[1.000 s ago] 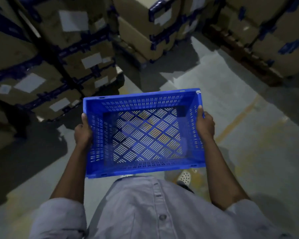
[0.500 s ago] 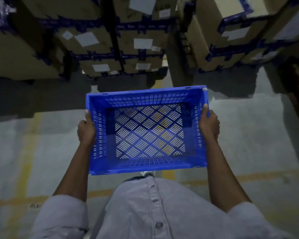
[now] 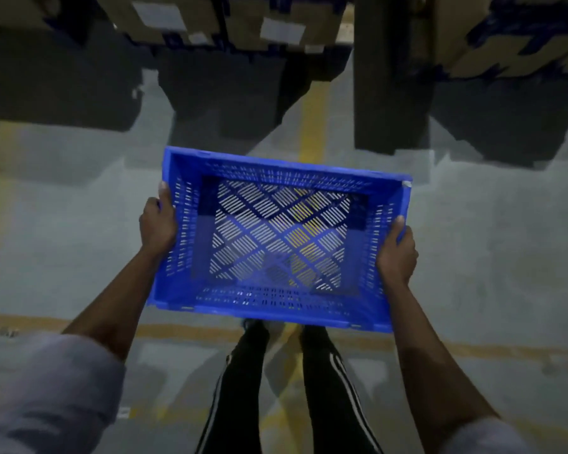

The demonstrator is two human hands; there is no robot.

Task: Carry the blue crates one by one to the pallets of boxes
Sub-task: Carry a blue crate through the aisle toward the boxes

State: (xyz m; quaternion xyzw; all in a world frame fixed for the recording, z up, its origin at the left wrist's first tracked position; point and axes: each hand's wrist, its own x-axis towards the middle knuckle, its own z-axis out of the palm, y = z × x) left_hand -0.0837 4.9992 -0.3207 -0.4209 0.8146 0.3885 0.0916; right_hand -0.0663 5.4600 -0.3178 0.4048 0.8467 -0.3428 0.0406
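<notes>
A: Head view: where's the blue crate?
B: Held above floor, near boxes; left hand & right hand grip side walls.
A: Handling?
B: Empty, prob. light, stiff; grip rims.

The blue slotted plastic crate sits at centre over the grey concrete floor, left hand on its nine o'clock wall, right hand at three. Stacked brown cardboard boxes stand beyond at twelve o'clock, apparently well apart from it.
</notes>
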